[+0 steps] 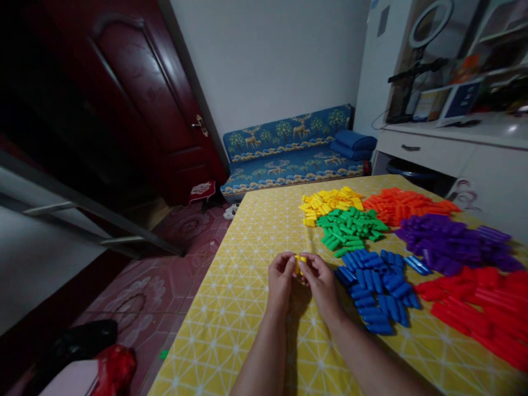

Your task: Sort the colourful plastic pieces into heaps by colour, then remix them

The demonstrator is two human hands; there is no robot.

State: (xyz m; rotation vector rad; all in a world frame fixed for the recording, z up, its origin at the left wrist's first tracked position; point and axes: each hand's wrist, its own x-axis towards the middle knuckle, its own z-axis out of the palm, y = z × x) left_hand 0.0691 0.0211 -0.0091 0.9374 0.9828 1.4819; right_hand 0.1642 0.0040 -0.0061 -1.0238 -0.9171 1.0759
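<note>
Near the middle of the table, my left hand (284, 272) and my right hand (315, 272) are closed together on small yellow plastic pieces (300, 264), gripped between thumbs and fingers. The fingers partly cover the pieces, so their exact shape and number cannot be told. To the right of my right hand lies a pile of blue plastic pieces (373, 283). Beyond it are a green pile (350, 225) and a yellow pile (328, 203).
An orange pile (406, 206), a purple pile (443, 239) and a red pile (487, 305) spread over the right side of the yellow patterned table (231, 275). A blue sofa (284, 157) stands behind it. Left are a dark red door (144, 93) and a small stool (203, 191).
</note>
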